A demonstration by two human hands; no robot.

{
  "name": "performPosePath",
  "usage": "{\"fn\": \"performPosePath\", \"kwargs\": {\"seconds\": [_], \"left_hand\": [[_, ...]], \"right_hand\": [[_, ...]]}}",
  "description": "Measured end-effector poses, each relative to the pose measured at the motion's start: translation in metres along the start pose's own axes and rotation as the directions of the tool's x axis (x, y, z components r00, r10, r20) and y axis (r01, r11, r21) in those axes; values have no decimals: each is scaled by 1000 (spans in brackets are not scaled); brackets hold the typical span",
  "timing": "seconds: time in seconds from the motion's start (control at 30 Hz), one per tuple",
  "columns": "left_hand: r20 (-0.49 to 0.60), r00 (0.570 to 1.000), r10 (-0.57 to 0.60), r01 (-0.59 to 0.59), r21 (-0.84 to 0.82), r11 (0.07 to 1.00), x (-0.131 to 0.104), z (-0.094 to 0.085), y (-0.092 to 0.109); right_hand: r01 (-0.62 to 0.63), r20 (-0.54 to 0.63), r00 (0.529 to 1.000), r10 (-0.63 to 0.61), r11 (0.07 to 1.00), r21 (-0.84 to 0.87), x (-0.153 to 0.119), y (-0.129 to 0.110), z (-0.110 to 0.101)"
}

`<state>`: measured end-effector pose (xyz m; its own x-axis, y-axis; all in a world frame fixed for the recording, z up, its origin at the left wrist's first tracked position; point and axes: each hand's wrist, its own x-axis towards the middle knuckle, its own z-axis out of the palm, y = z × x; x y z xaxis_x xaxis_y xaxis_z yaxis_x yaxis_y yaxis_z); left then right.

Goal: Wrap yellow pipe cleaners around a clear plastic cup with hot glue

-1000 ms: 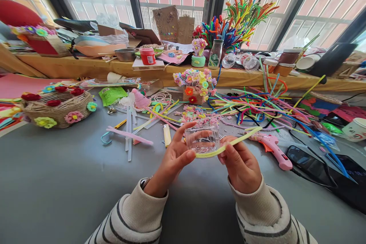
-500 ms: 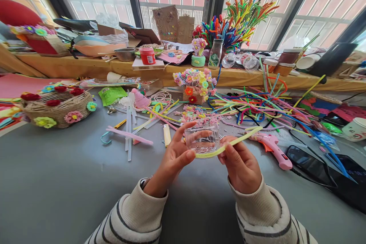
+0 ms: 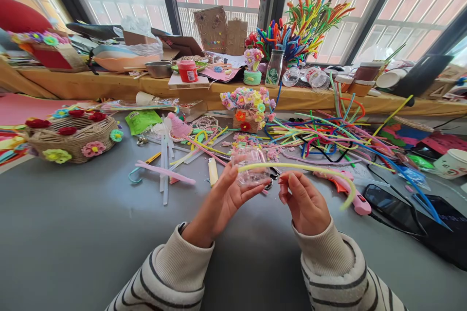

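My left hand (image 3: 221, 199) holds a small clear plastic cup (image 3: 252, 167), tipped on its side, between thumb and fingers. One end of a pale yellow pipe cleaner (image 3: 310, 168) lies against the cup by my left thumb. From there it stretches right in a long arc and droops at its free end over the pink glue gun (image 3: 359, 203). My right hand (image 3: 306, 201) is just below the pipe cleaner, apart from the cup, its thumb and fingers curled together with nothing visible in them. Parts of the cup are hidden behind my left hand.
Glue sticks (image 3: 164, 175), a pale lighter (image 3: 212, 172) and a flower-trimmed twine basket (image 3: 73, 136) are on the left. Tangled pipe cleaners (image 3: 328, 138) and dark glasses (image 3: 390, 204) lie right. A small flower pot (image 3: 248, 119) stands behind the cup.
My right hand has let go of the pipe cleaner, which now springs out straighter to the right. My left hand has turned the cup and brought it slightly left.
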<state>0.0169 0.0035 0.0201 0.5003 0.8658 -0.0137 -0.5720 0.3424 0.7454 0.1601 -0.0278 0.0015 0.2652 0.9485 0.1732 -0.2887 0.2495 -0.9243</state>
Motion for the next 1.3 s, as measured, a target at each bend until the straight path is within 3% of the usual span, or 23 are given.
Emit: {"fn": "performPosePath", "kwargs": {"seconds": [0.23,0.33,0.43,0.53,0.63,0.73,0.83,0.93,1.03,1.3], "left_hand": [[-115,993,-16,-1,-145,989,3,-6,6],[-142,990,-6,-20,-179,984,4,-9,6],[-187,982,21,-55,-181,982,4,-9,6],[-237,969,70,-107,-147,983,4,-7,6],[-275,951,140,-168,-81,983,5,-5,4],[-292,935,203,-217,-17,976,5,-5,3],[-268,931,247,-246,35,969,4,-5,2],[-238,927,290,-282,65,957,4,-5,2],[-233,924,302,-294,69,953,3,-6,2],[-255,920,299,-287,84,954,3,-8,2]], "right_hand": [[-17,-65,998,8,992,-128,5,0,-10],[-19,-92,996,-10,951,-308,2,-3,-26],[-5,-160,982,-103,825,-564,-5,-9,-54],[-10,-225,926,-303,576,-817,-11,-17,-92],[-49,-123,886,-448,173,-984,-9,-22,-129],[-82,-19,912,-409,-137,-987,1,-20,-150],[-185,-84,939,-334,-285,-940,17,-14,-152],[-288,-220,949,-227,-333,-898,34,-9,-147],[-323,-281,945,-170,-329,-887,47,-7,-145],[-400,-345,910,-230,-268,-877,38,-12,-147]]}}
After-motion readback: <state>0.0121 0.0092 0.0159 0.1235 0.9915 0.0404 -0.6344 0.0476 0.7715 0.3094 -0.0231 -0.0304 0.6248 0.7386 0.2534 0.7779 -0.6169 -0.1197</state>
